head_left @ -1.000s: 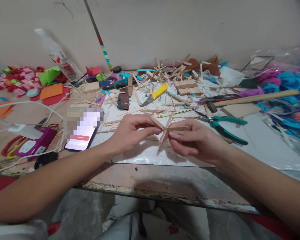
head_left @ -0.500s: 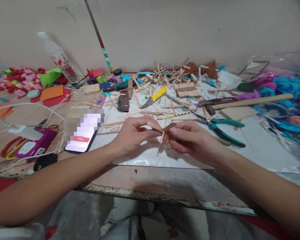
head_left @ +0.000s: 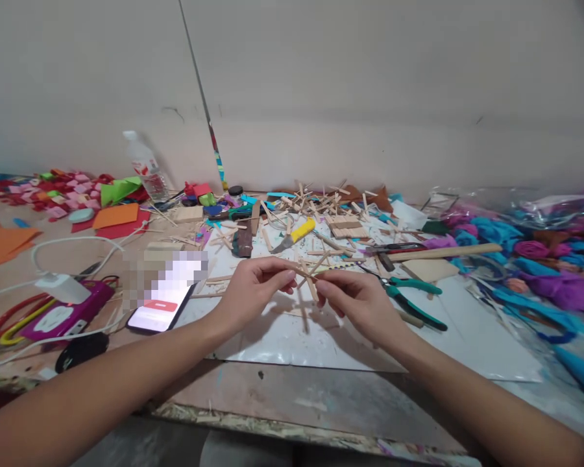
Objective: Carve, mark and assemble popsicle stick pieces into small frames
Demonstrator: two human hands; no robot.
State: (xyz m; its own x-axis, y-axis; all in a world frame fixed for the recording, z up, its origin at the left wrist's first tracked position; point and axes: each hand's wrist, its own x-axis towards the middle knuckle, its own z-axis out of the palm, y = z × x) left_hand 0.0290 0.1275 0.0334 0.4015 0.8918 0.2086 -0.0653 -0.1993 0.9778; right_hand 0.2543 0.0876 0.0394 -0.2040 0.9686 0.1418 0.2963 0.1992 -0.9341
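Left hand (head_left: 253, 290) and right hand (head_left: 357, 299) (both nearly closed) pinch crossed sticks (head_left: 312, 284).

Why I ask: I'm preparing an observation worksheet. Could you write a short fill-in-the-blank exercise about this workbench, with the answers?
1. The left hand and the right hand hold crossed sticks made of ____.
2. The hand nearer the phone is the ____ one.
3. The knife has a handle coloured ____.
4. The cap of the bottle is coloured ____.

Missing words: wood; left; yellow; white.
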